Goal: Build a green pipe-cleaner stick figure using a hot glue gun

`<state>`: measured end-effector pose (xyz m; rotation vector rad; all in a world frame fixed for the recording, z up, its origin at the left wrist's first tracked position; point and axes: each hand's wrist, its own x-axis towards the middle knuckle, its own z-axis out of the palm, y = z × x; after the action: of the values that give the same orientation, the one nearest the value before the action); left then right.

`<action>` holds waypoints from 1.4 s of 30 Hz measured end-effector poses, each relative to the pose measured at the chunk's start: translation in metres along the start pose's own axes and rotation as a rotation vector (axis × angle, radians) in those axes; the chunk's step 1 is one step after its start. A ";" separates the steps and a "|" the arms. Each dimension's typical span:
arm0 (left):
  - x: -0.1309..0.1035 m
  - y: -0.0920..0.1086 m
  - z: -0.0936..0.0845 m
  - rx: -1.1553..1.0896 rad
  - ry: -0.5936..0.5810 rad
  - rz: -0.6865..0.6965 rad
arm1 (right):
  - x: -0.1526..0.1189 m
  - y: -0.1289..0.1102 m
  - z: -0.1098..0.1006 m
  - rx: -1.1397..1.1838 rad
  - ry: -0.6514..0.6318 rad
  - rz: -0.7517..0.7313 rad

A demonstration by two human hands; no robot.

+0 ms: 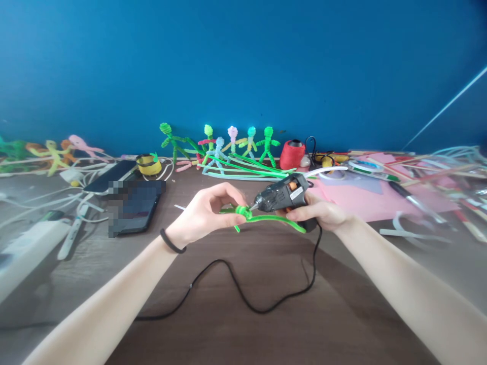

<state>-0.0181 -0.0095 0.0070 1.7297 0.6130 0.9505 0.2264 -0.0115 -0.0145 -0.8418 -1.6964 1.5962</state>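
Note:
Between the thumb and fingers of my left hand (pixel 211 210) is a piece of green pipe cleaner (pixel 277 218), wound into a small coil at the fingertips with a long end stretching right. My right hand (pixel 321 209) is wrapped round the handle of a black glue gun (pixel 281 194). Its metal nozzle points left and meets, or nearly meets, the green coil. A white glue stick (pixel 329 171) juts from the gun's back. The black cord (pixel 243 296) runs from the handle down across the table. My right fingers are partly hidden behind the gun.
Several pipe-cleaner figures, among them a green one (pixel 268 144), lean against the blue wall (pixel 243 66). Loose pipe cleaners (pixel 247 170) lie before them. Phones (pixel 139 208), a power strip (pixel 30 253) and cables occupy the left; pink paper (pixel 350 200), a pen (pixel 413 200) and sticks the right.

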 end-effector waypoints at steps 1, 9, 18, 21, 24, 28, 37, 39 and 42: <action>0.000 0.000 0.000 0.002 0.000 -0.001 | 0.000 0.000 0.000 -0.003 -0.004 0.000; 0.000 0.000 0.000 0.010 -0.007 0.011 | 0.000 -0.004 0.003 0.016 -0.009 -0.002; 0.000 0.000 0.000 -0.002 -0.013 0.001 | 0.000 -0.001 0.001 0.004 -0.039 -0.013; 0.000 0.000 0.000 -0.002 -0.016 0.005 | 0.000 -0.003 0.001 -0.012 -0.037 -0.013; 0.000 0.001 0.000 -0.002 -0.018 0.002 | 0.000 -0.004 0.002 -0.029 -0.030 -0.002; 0.000 0.001 0.000 -0.010 -0.013 -0.003 | -0.001 -0.004 0.001 -0.044 -0.017 0.012; 0.000 0.000 0.000 -0.015 -0.014 0.001 | -0.002 -0.005 0.001 -0.050 -0.045 0.013; 0.000 0.000 0.000 -0.011 -0.006 0.004 | -0.002 -0.006 0.001 -0.046 -0.044 0.013; 0.000 0.000 -0.001 -0.013 -0.009 0.011 | -0.001 -0.006 0.002 -0.055 -0.048 0.008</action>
<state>-0.0184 -0.0089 0.0070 1.7269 0.5905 0.9517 0.2258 -0.0137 -0.0087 -0.8442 -1.7806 1.5931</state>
